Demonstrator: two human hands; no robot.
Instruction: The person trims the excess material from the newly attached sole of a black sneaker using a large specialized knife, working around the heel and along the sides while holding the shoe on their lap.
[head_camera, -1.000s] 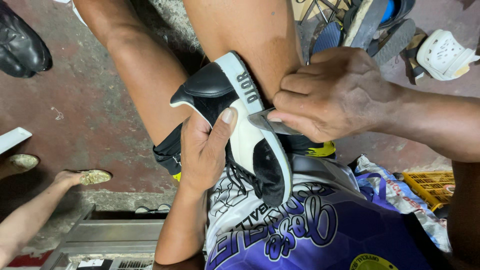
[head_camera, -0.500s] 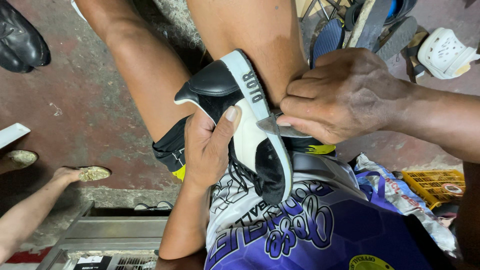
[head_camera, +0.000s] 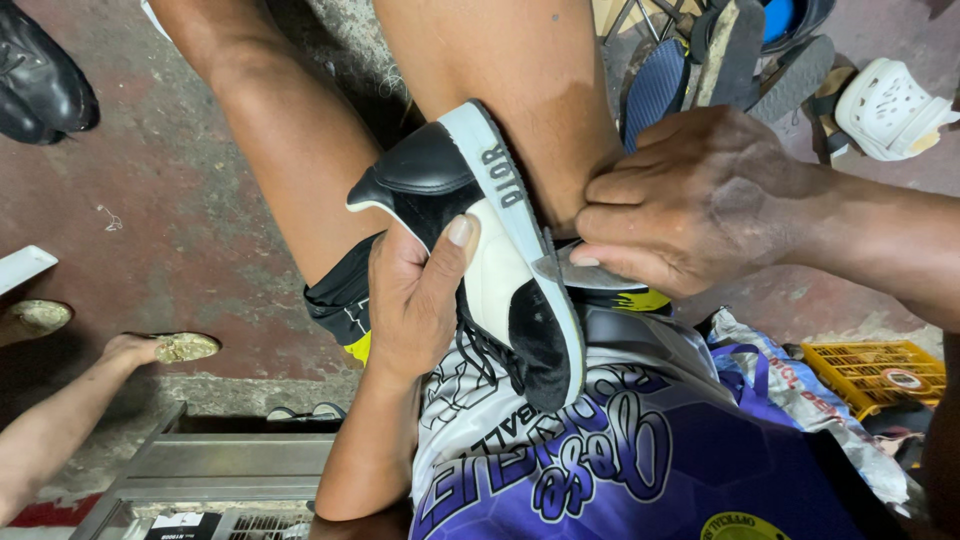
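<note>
**Shoe clamped between knees, blade at the sole seam**

While the left hand (head_camera: 420, 300) wraps the shoe, here's the layout left to right.

Labels/packages: white flat card-like piece (head_camera: 22, 268) at far left edge on the reddish floor (head_camera: 150, 200). Bottom left, a metal-framed box (head_camera: 215, 475) with a small white and black label on its lower part. Far right, a yellow plastic crate (head_camera: 875, 368) with a round label on it, next to a crumpled printed bag (head_camera: 790, 385).

Surroundings: black leather shoe (head_camera: 40, 85) top left. Another person's foot in a worn sandal (head_camera: 165, 347) at left, clear of the work. Top right, a pile of flip-flops and soles (head_camera: 720, 65), plus 1 white clog (head_camera: 888, 108).

Work piece: black and white sneaker (head_camera: 495, 255) sits centre frame, sole side facing right, heel up, pinned between the 2 bare knees above a purple and white printed jersey (head_camera: 620, 460). White midsole strip carries dark lettering.

Hands: left hand grips the sneaker from the left, thumb laid flat across the white side panel, fingers curled behind and out of sight. Right hand (head_camera: 700, 200) comes in from the right, fingers bunched and pinching a thin grey metal blade (head_camera: 580, 272); blade tip touches the edge of the sole. The right hand hides most of the blade.
</note>
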